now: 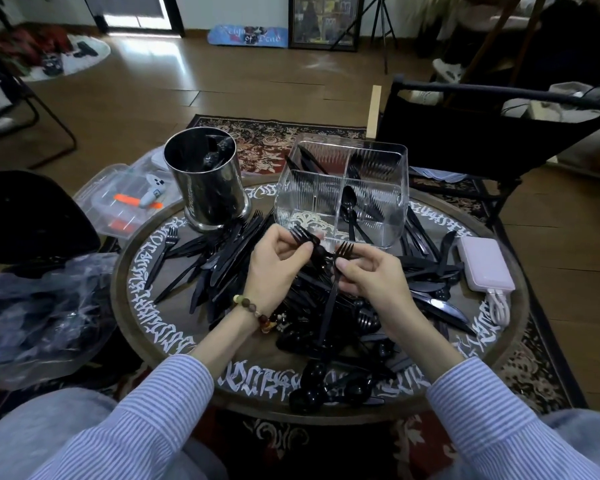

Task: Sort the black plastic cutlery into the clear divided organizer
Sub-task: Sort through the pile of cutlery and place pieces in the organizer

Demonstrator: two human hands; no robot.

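Fork-gathering step: left hand [274, 261] and right hand [368, 271] each pinch a black plastic fork [329, 292] above the pile, next needing transfer into the clear divided organizer [343, 192].

Blue-and-white striped sleeves [146, 407], a beaded bracelet [257, 311] on the left wrist.

Cutlery pile [243, 271] all glossy black; organizer [343, 188] clear with ribbed walls, black spoon [349, 202] inside it. Worktop [142, 306] dark brown wood with a ring of white script lettering, rug [278, 140] under it red and cream floral on black, canister [205, 181] mirror-finish steel. My sleeves [160, 403] blue-and-white pinstripe, bead bracelet [260, 315] brown, red and cream, power bank [485, 268] pale pink with white cable [499, 306].
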